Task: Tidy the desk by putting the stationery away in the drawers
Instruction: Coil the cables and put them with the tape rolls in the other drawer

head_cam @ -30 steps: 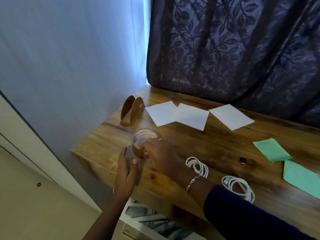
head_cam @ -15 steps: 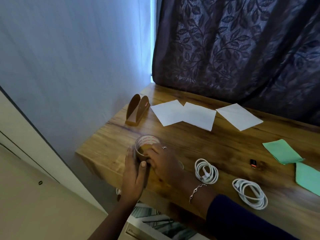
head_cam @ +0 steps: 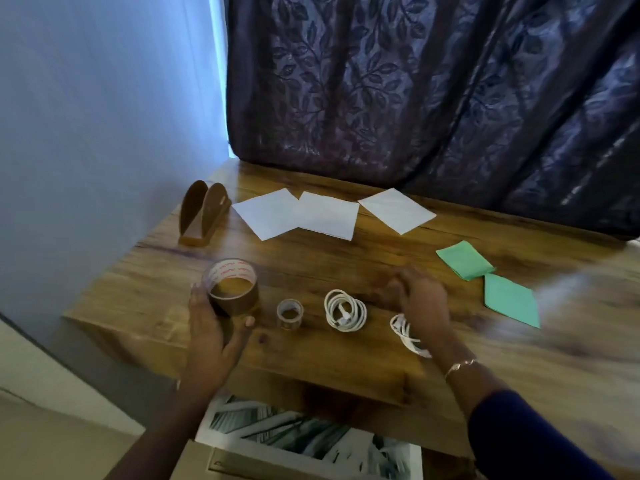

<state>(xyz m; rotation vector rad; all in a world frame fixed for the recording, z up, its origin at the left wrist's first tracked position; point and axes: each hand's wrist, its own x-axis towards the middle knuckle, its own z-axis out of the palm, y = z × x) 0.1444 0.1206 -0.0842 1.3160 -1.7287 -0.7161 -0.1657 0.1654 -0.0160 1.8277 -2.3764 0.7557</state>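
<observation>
A brown packing tape roll (head_cam: 231, 289) stands on the wooden desk (head_cam: 346, 351) near its front left. My left hand (head_cam: 211, 334) cups the roll from the near side, with fingers and thumb curled round it. A small clear tape roll (head_cam: 290, 312) sits just right of it, untouched. A coiled white cable (head_cam: 345, 310) lies further right. My right hand (head_cam: 420, 299), blurred by motion, hovers above a second white cable coil (head_cam: 407, 336) with relaxed fingers and holds nothing. An open drawer (head_cam: 304, 441) with a patterned lining shows below the desk's front edge.
Three white paper sheets (head_cam: 311, 214) lie at the back of the desk. Two green sheets (head_cam: 491, 282) lie at the right. A brown wooden holder (head_cam: 202, 213) stands at the back left. A dark curtain (head_cam: 433, 98) hangs behind, and a wall is on the left.
My right hand has let go of the brown tape roll and swung right over the cable coil. The small clear tape roll now shows. My left hand stays on the brown roll.
</observation>
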